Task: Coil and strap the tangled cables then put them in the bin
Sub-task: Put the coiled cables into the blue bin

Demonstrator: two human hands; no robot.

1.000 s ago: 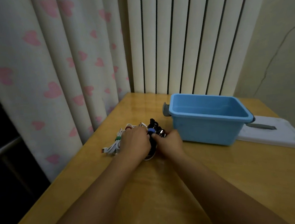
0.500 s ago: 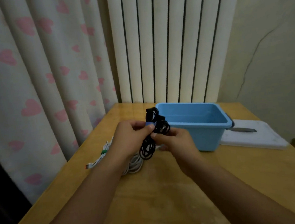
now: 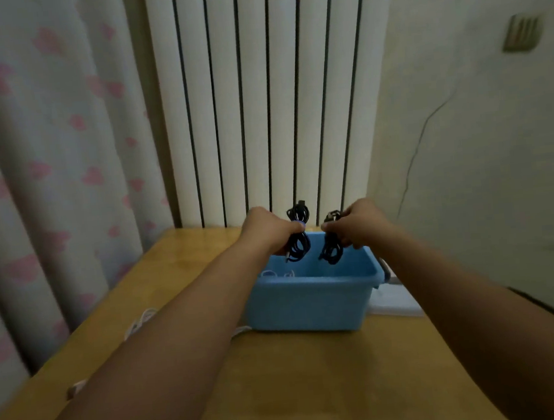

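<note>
Both hands up over blue bin, one black cable coil in each.

L hand (image 3: 267,230): grip clamped round a black coil (image 3: 299,238) w/ a blue strap (image 3: 298,225) at its middle, loops hanging below the fist and poking up above it. R hand (image 3: 359,224): grip pinched on a second black coil (image 3: 331,243) (strap not clear, blurry), lower loops dangling inside the bin's rim line. The two coils sit apart, side by side, above the open blue bin (image 3: 310,302). Bin stands on wooden worktop (image 3: 311,387). White cable (image 3: 141,322) lies on worktop left of bin, partly hidden by L forearm; pale loops (white cable?) just visible in bin's left part. White board (image 3: 394,303) beside bin on right.
</note>
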